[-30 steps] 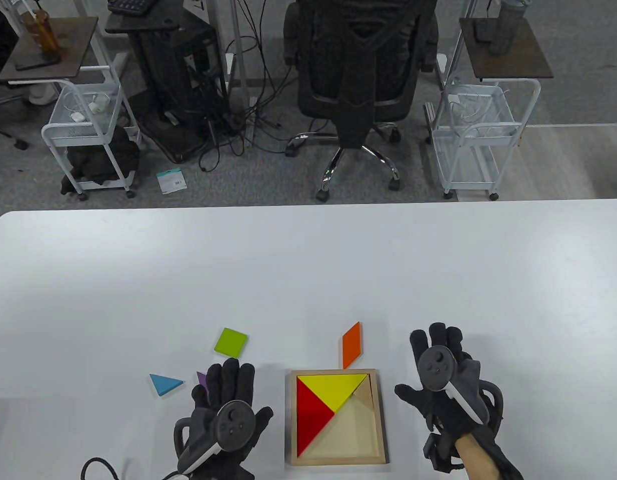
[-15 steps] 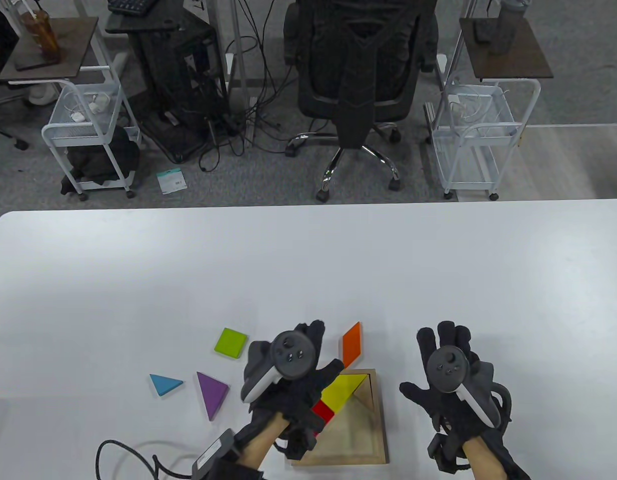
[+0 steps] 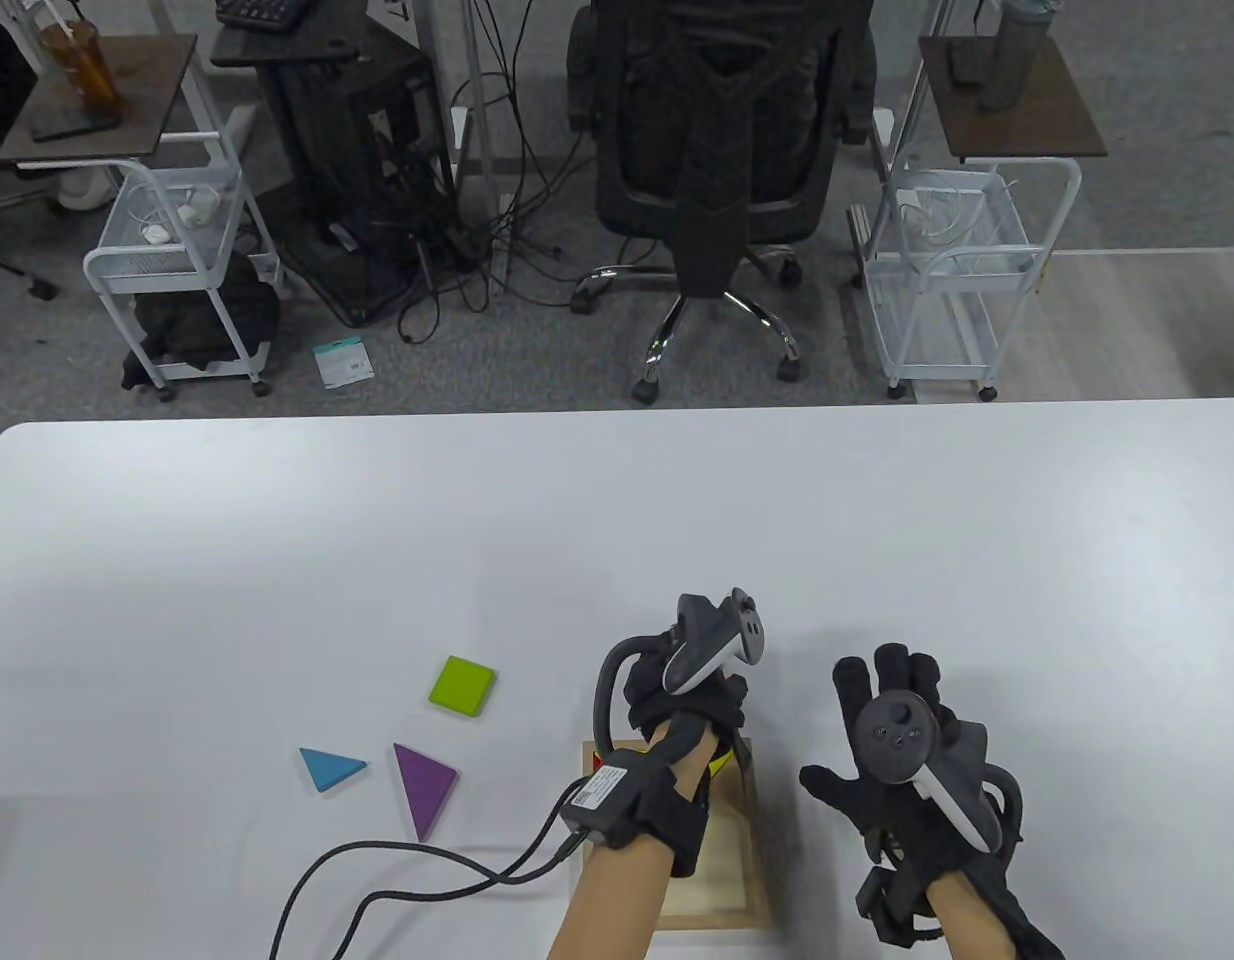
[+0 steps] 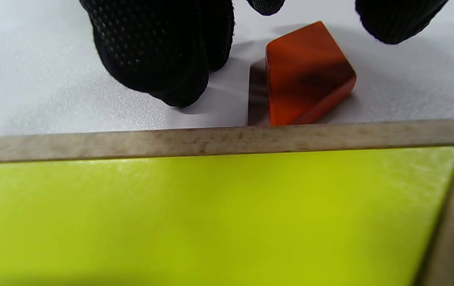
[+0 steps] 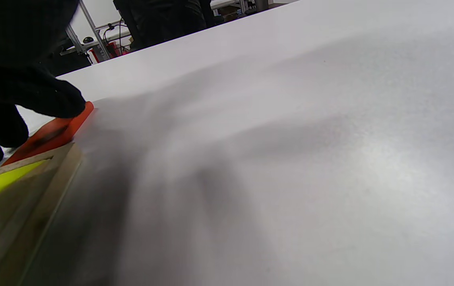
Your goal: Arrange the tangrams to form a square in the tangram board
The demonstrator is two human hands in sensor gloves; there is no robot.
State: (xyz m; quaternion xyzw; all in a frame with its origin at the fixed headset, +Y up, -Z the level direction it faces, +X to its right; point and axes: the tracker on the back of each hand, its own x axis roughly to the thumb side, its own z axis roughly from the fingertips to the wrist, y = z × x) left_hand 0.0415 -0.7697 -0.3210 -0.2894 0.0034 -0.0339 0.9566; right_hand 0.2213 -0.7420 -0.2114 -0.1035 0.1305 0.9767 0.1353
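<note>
The wooden tangram board (image 3: 749,880) lies near the front edge, half hidden under my left forearm. A yellow triangle (image 4: 211,214) fills its far part, and a sliver of red (image 3: 599,775) shows at the left. Just beyond the board's far rim (image 4: 227,139) lies the orange parallelogram (image 4: 306,75). My left hand (image 3: 692,700) hangs over it, fingers (image 4: 159,51) down on either side, the thumb a gap away. One fingertip (image 5: 66,105) touches its far end. My right hand (image 3: 857,720) rests flat with fingers spread, right of the board.
A green square (image 3: 462,686), a blue triangle (image 3: 329,768) and a purple triangle (image 3: 424,787) lie loose on the white table (image 3: 617,520) to the left of the board. The glove's black cable (image 3: 427,875) trails across the front. An office chair (image 3: 722,150) stands behind the table.
My left hand has moved from the purple triangle, across the board, to the orange parallelogram beyond its far edge, uncovering the purple triangle. The right hand has barely moved.
</note>
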